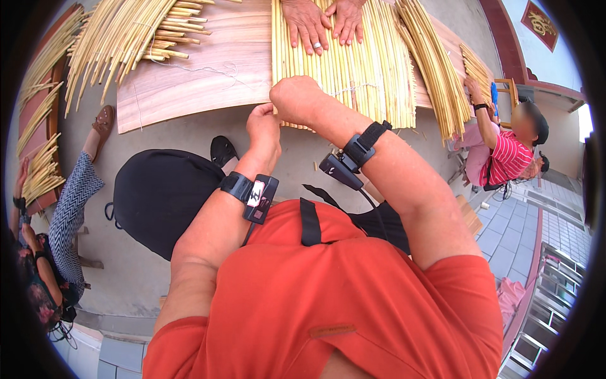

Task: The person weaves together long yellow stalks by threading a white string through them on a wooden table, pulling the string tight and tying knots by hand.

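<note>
A mat of pale yellow stalks [382, 69], laid side by side, covers the middle of a wooden board [189, 95]. At its left near corner my right hand [298, 100] is closed, knuckles up, over the stalk ends. Just below and left of it, my left hand [264, 131] is pinched close to the board's near edge. Whatever either hand grips is hidden or too thin to make out. White string [237, 74] trails loosely over the board, left of the mat. Across the mat, another person's two hands [309, 24] press flat on the stalks, one wearing a ring.
Loose stalk bundles lie at the board's left [129, 38] and right [435, 69]. At the far left, a person in patterned trousers [69, 215] sits near more stalks [41, 164]. On the right, a person in a striped shirt [508, 155] handles a stalk bundle [476, 72].
</note>
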Motion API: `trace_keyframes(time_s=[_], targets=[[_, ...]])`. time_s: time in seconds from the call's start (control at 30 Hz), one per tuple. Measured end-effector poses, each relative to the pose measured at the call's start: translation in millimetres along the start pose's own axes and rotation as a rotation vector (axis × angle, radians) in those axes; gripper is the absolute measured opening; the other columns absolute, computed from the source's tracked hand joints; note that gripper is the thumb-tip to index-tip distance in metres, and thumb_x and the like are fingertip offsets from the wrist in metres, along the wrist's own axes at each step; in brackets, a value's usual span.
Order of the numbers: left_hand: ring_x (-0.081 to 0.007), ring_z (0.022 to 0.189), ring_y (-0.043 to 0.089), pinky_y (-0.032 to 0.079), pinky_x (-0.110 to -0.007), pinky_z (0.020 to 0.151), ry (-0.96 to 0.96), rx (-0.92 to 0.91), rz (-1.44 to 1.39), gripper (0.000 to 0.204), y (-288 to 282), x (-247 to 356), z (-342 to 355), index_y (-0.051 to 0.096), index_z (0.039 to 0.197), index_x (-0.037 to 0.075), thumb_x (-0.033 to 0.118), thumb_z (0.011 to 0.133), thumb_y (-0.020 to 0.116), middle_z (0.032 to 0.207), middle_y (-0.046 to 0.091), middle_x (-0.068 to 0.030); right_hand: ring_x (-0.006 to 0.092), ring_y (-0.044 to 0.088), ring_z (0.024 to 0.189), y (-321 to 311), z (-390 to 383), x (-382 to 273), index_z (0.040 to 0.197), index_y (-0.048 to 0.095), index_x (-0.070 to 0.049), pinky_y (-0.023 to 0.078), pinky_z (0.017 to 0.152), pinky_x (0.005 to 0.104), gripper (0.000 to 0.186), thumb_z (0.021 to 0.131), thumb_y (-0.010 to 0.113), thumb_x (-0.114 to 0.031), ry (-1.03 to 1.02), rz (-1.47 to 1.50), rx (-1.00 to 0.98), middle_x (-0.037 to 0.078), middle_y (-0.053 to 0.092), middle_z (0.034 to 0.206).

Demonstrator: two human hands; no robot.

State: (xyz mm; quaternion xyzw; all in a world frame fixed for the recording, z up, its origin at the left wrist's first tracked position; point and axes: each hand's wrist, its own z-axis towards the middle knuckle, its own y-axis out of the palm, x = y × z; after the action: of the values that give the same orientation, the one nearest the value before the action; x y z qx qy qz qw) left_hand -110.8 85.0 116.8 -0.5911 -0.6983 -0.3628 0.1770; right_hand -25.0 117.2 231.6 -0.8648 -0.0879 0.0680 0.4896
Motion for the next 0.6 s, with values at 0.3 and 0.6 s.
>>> trace_keyframes(time_s=[0.3, 0.6], targets=[[-0.0104, 0.065, 0.051, 0.039, -0.025, 0.057, -0.087, -0.105, -0.087, 0.021, 0, 7, -2, 0.058, 0.092, 0.000, -0.009, 0.075, 0.053, 0.079, 0.059, -0.0034, 0.0317, 0.066, 0.076, 1, -2, 2, 0.078, 0.068, -0.001, 0.053, 0.067, 0.0404, 0.024, 0.065, 0.070, -0.020, 0.017, 0.001, 0.029, 0.017, 0.066, 0.078], [-0.0098, 0.062, 0.048, 0.037, -0.025, 0.055, -0.040, -0.082, -0.060, 0.015, -3, 2, 3, 0.057, 0.091, 0.001, -0.006, 0.078, 0.053, 0.077, 0.058, -0.0032, 0.0306, 0.066, 0.075, 3, 3, 1, 0.077, 0.068, -0.002, 0.053, 0.065, 0.0397, 0.022, 0.065, 0.070, -0.020, -0.033, -0.009, -0.003, 0.016, 0.066, 0.077]])
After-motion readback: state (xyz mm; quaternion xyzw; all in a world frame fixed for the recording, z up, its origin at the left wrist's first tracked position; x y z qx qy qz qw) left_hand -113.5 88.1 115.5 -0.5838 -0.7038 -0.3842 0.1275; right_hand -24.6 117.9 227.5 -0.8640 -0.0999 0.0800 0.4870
